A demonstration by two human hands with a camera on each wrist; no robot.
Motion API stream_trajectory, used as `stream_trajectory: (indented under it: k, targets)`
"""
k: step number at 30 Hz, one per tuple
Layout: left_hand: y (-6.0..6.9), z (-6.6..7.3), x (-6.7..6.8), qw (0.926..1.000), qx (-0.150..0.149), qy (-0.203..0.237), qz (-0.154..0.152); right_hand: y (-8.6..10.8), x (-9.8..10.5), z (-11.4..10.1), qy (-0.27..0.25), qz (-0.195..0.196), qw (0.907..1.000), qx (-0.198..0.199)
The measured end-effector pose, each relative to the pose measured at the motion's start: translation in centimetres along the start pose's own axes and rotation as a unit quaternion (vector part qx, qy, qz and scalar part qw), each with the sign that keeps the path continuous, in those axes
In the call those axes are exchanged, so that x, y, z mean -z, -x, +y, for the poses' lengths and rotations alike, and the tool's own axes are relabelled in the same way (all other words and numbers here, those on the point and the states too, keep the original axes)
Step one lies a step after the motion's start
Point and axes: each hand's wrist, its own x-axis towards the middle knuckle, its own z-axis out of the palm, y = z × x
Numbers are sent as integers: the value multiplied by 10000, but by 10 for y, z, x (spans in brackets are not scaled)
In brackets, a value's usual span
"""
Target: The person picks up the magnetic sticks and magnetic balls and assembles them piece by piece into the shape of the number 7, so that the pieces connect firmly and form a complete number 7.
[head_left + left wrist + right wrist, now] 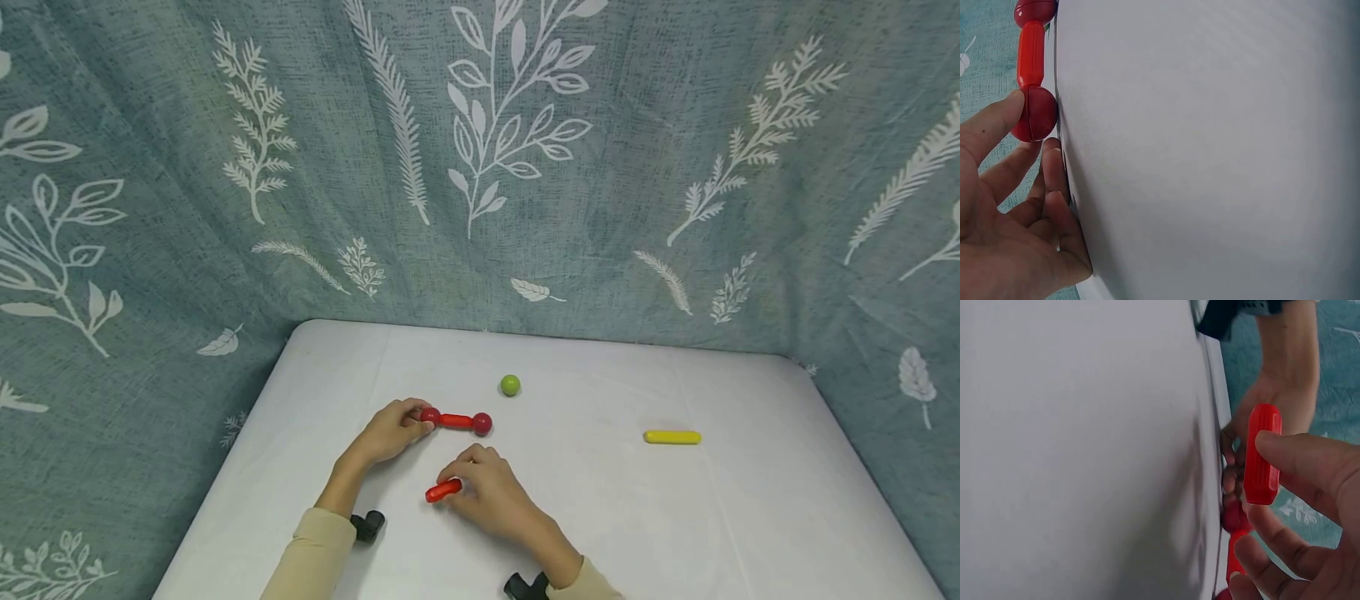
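Observation:
Two dark red balls joined by a bright red rod [455,421] form a dumbbell shape on the white table. My left hand [393,431] pinches its left-hand ball [1040,114] between thumb and fingers. The other ball [482,424] sits at the right end, untouched. Nearer to me, my right hand [489,492] holds a separate short red rod [1263,454] between thumb and fingers. In the head view this rod tilts slightly and is apart from the dumbbell.
A small green ball [510,385] lies behind the dumbbell on the white table [600,508]. Off to the right rests a yellow rod [672,437]. A patterned green-blue cloth [600,208] hangs behind the table's far edge.

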Motion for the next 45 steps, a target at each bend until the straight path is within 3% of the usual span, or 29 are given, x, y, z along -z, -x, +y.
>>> stream_trajectory:
  k: [8, 15, 26, 37, 45]
  targets:
    - [-2, 2, -1, 9999, -3, 155, -26, -2, -15, -13, 519, -592, 9967, 202]
    - [-2, 6, 0, 9999, 64, 95, -18, -3, -16, -19, 641, -804, 9946, 118]
    - [-1, 9, 1, 9999, 94, 89, -4, -5, -16, -18, 675, -851, 9941, 76]
    - [-3, 4, 0, 10000, 83, 7, 14, -4, -16, -18, 568, -861, 9946, 87]
    - [-1, 1, -1, 9999, 168, 26, 12, 3, -6, -9, 315, -646, 9974, -44]
